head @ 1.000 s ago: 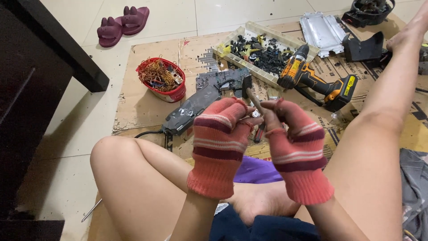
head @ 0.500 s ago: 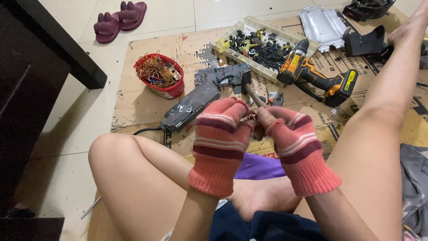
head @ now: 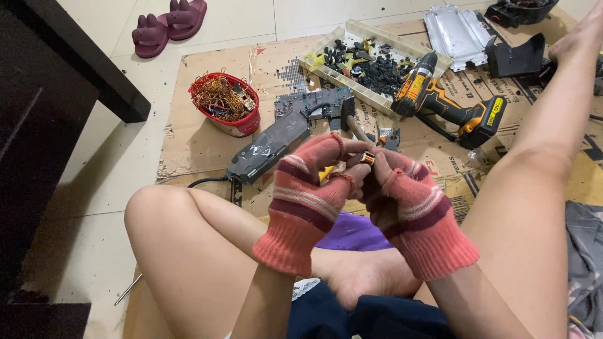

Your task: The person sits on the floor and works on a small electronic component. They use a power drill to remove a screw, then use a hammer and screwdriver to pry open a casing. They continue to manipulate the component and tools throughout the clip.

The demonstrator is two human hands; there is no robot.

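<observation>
Both hands work together on one small part above the cardboard sheet (head: 195,135). The left hand (head: 311,182), in a striped fingerless glove, curls its fingers closed around a small piece with a yellow bit showing, and the right hand (head: 402,194), gloved alike, pinches a small copper-coloured component (head: 367,157) at its fingertips. The step in hand appears to be prying or pulling that component apart. The next move probably calls for a firm, steady grip from both hands. On the cardboard beyond the hands lie a dark power tool (head: 270,147), a red bowl of copper wire (head: 223,103), a sorting tray (head: 370,59) and a yellow cordless drill (head: 449,103).
</observation>
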